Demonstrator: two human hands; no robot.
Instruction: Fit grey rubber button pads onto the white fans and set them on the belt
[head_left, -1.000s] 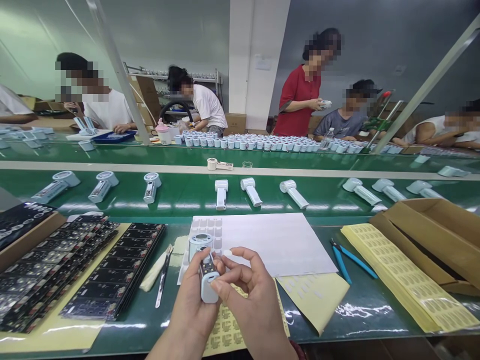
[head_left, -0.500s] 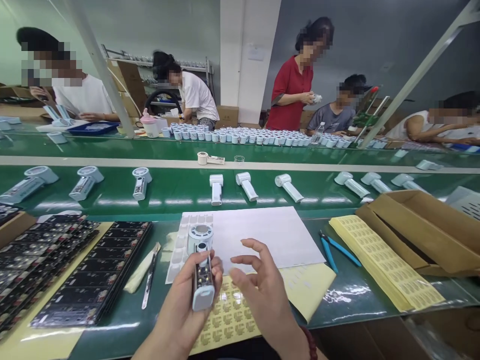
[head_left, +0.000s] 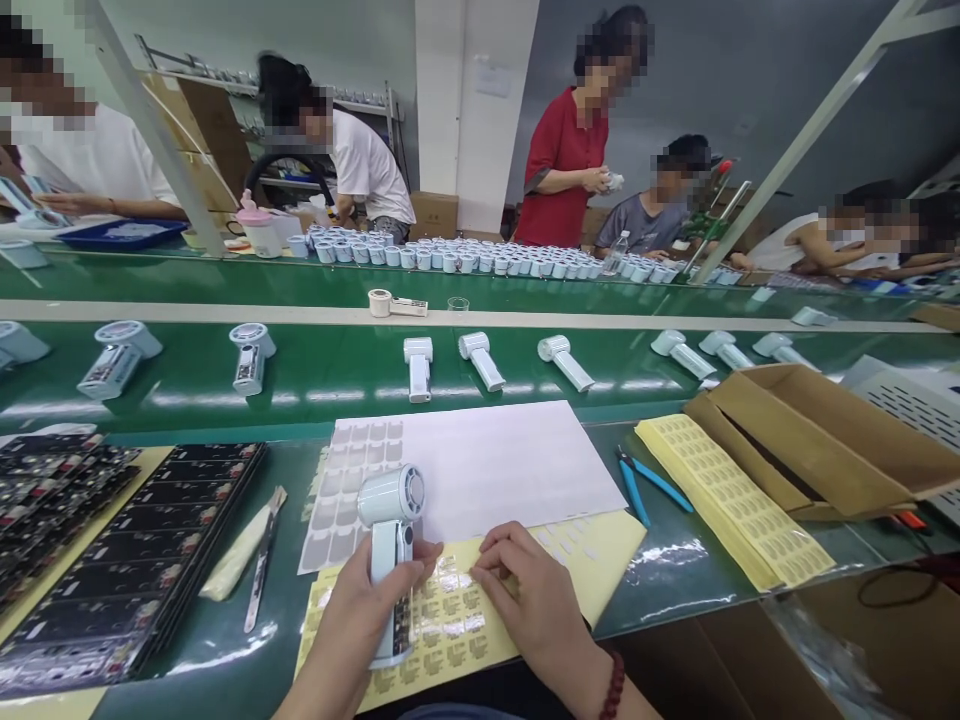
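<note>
In my left hand is a pale blue handheld fan, closed round its handle, with the round head up and circuit parts showing along the handle's side. My right hand has thumb and fingers pinched together just right of the fan, over a yellow sheet of stickers. Whatever sits between those fingertips is too small to make out. Behind both hands lies a white sheet with grey stickers along its left side.
Black circuit boards are stacked at the left, beside tweezers. Blue-handled cutters, yellow sticker sheets and a cardboard box lie to the right. More fans rest on the green belt; several co-workers sit or stand beyond.
My left hand has turned the fan so its side faces me, lowering the handle. My right hand, spread before, has come down to the sticker sheet and pinched. The view has shifted right.
</note>
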